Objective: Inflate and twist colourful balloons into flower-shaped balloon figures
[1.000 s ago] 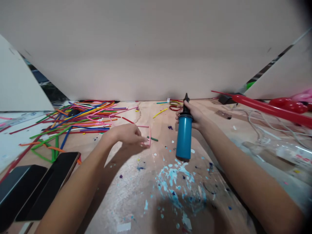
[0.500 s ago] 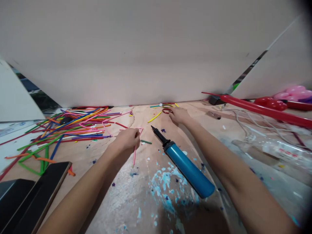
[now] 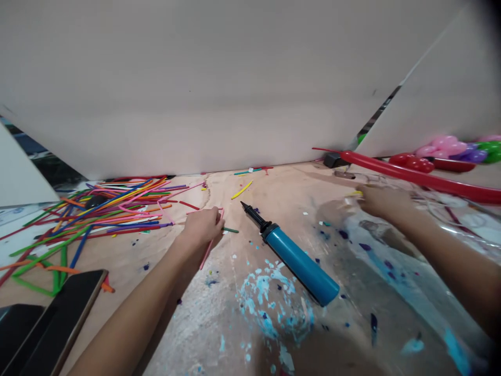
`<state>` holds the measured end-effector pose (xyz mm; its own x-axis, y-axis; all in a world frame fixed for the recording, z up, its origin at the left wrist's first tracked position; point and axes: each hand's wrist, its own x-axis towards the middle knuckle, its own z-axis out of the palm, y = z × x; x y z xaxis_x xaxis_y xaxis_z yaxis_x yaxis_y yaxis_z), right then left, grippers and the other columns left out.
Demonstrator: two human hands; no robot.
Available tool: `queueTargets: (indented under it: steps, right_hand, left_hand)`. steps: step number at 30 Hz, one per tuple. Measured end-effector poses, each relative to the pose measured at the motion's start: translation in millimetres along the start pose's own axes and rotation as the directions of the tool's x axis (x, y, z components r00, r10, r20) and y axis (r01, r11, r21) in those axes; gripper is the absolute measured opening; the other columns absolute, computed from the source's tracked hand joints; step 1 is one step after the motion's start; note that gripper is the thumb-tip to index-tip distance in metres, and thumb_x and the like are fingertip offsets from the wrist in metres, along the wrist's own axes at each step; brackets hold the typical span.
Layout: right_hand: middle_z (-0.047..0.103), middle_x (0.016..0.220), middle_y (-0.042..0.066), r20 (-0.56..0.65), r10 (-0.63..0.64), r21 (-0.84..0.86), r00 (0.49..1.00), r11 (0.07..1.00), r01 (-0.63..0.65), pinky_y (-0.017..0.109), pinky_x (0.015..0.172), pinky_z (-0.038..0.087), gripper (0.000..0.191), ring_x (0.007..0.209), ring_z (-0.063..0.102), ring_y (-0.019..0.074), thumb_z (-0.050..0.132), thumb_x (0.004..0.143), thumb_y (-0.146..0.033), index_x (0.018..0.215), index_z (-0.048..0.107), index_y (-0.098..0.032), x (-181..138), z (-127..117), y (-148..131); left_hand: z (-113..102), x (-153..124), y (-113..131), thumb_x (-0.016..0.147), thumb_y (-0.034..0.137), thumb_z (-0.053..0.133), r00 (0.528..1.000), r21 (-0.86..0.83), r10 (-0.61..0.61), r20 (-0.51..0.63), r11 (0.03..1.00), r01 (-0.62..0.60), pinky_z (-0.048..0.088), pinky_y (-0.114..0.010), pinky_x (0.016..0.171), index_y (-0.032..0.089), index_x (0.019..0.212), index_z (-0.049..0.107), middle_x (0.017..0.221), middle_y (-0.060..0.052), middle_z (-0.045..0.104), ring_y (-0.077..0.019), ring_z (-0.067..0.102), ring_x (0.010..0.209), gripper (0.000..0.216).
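My left hand rests low over the table, fingers closed around a thin, uninflated pink balloon whose ends stick out past the fingers. A short green strip lies just beyond those fingertips. My right hand is stretched out at the right, above the clutter there, smeared by motion. Something yellow shows at its fingertips, too blurred to name. Between the two arms lies a blue balloon hand pump with a black nozzle, pointing away to the left. Neither hand touches it.
Many uninflated long balloons are heaped at the left, beside a black flat object. A long inflated red balloon and a red balloon cluster lie at right. A pale panel closes off the back.
My right hand has swept right, away from the red and yellow-green loops near the back panel, which no longer show there. My left hand stays on the pink balloon. The view has shifted slightly.
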<state>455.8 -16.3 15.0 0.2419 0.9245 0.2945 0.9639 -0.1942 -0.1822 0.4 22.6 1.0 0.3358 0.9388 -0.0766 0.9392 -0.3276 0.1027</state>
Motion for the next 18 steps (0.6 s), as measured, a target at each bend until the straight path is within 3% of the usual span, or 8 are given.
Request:
queueTargets:
  steps: [3, 5, 7, 9, 11, 14, 16, 18]
  right_hand:
    - [0.066, 0.117, 0.021, 0.101, -0.090, -0.048, 0.991, 0.994, 0.095, 0.055, 0.092, 0.044, 0.037, 0.108, 0.061, 0.0380, 0.064, 0.079, -0.039, 0.110, 0.066, -0.019, -11, 11, -33]
    - [0.069, 0.112, 0.015, 0.266, -0.244, 0.067, 0.932, 0.970, 0.235, 0.044, 0.089, 0.048, 0.043, 0.102, 0.065, 0.0308, 0.054, 0.086, -0.048, 0.117, 0.063, -0.019, -16, 22, -74]
    - [0.069, 0.109, 0.015, 0.342, -0.301, 0.201, 0.890, 0.949, 0.244, 0.039, 0.085, 0.049, 0.050, 0.096, 0.066, 0.0277, 0.044, 0.091, -0.054, 0.120, 0.060, -0.017, -19, 30, -116]
    - [0.071, 0.098, 0.014, 0.448, -0.314, 0.319, 0.837, 0.931, 0.178, 0.034, 0.075, 0.049, 0.054, 0.083, 0.066, 0.0241, 0.036, 0.093, -0.059, 0.113, 0.060, -0.015, -21, 32, -152]
    - [0.070, 0.084, 0.011, 0.555, -0.366, 0.394, 0.747, 0.907, 0.151, 0.030, 0.064, 0.047, 0.052, 0.070, 0.063, 0.0210, 0.041, 0.090, -0.062, 0.101, 0.062, -0.016, -23, 32, -179]
    - [0.064, 0.072, 0.006, 0.609, -0.480, 0.432, 0.631, 0.868, 0.244, 0.027, 0.057, 0.040, 0.034, 0.065, 0.057, 0.0189, 0.058, 0.081, -0.050, 0.076, 0.061, -0.016, -24, 33, -207]
    - [0.063, 0.071, 0.006, 0.627, -0.520, 0.460, 0.580, 0.848, 0.262, 0.027, 0.056, 0.038, 0.026, 0.066, 0.056, 0.0184, 0.060, 0.078, -0.040, 0.067, 0.059, -0.016, -21, 32, -218]
    - [0.064, 0.078, 0.006, 0.644, -0.538, 0.512, 0.544, 0.831, 0.216, 0.026, 0.058, 0.041, 0.022, 0.071, 0.058, 0.0180, 0.055, 0.080, -0.034, 0.071, 0.060, -0.015, -17, 28, -224]
  left_hand:
    - [-1, 0, 2, 0.088, 0.035, 0.039, 0.999, 0.008, 0.043, 0.007, 0.999, -0.043, 0.041, -0.032, 0.064, 0.018, 0.086, 0.062, 0.093, -0.014, 0.070, -0.0288, 0.066, 0.085, 0.028]
    - [-5, -2, -1, 0.089, 0.036, 0.039, 0.998, -0.019, 0.037, -0.048, 0.999, -0.038, 0.041, -0.032, 0.065, 0.020, 0.084, 0.061, 0.092, -0.012, 0.071, -0.0283, 0.066, 0.084, 0.028]
    - [-13, -4, -7, 0.088, 0.035, 0.042, 0.983, -0.100, 0.009, -0.181, 0.995, -0.028, 0.041, -0.032, 0.065, 0.021, 0.085, 0.060, 0.087, -0.010, 0.070, -0.0266, 0.065, 0.081, 0.023]
    - [-23, -5, -12, 0.086, 0.029, 0.044, 0.936, -0.293, -0.036, -0.350, 0.953, -0.073, 0.043, -0.031, 0.066, 0.021, 0.089, 0.057, 0.085, -0.008, 0.070, -0.0232, 0.065, 0.079, 0.016]
    - [-33, -5, -16, 0.085, 0.025, 0.045, 0.892, -0.539, -0.080, -0.446, 0.819, -0.197, 0.046, -0.029, 0.067, 0.020, 0.095, 0.055, 0.085, -0.007, 0.069, -0.0194, 0.065, 0.076, 0.015]
    - [-44, -4, -22, 0.085, 0.028, 0.046, 0.920, -0.750, 0.008, -0.393, 0.576, -0.326, 0.050, -0.029, 0.068, 0.017, 0.102, 0.055, 0.086, -0.007, 0.067, -0.0178, 0.066, 0.075, 0.022]
    - [-44, -4, -30, 0.084, 0.027, 0.048, 0.943, -0.718, 0.142, -0.301, 0.617, -0.322, 0.050, -0.030, 0.071, 0.016, 0.098, 0.060, 0.087, -0.007, 0.068, -0.0184, 0.066, 0.077, 0.022]
    - [-41, -4, -42, 0.079, 0.021, 0.051, 0.965, -0.536, 0.155, -0.210, 0.808, -0.247, 0.049, -0.033, 0.079, 0.017, 0.091, 0.066, 0.091, -0.008, 0.069, -0.0214, 0.066, 0.085, 0.019]
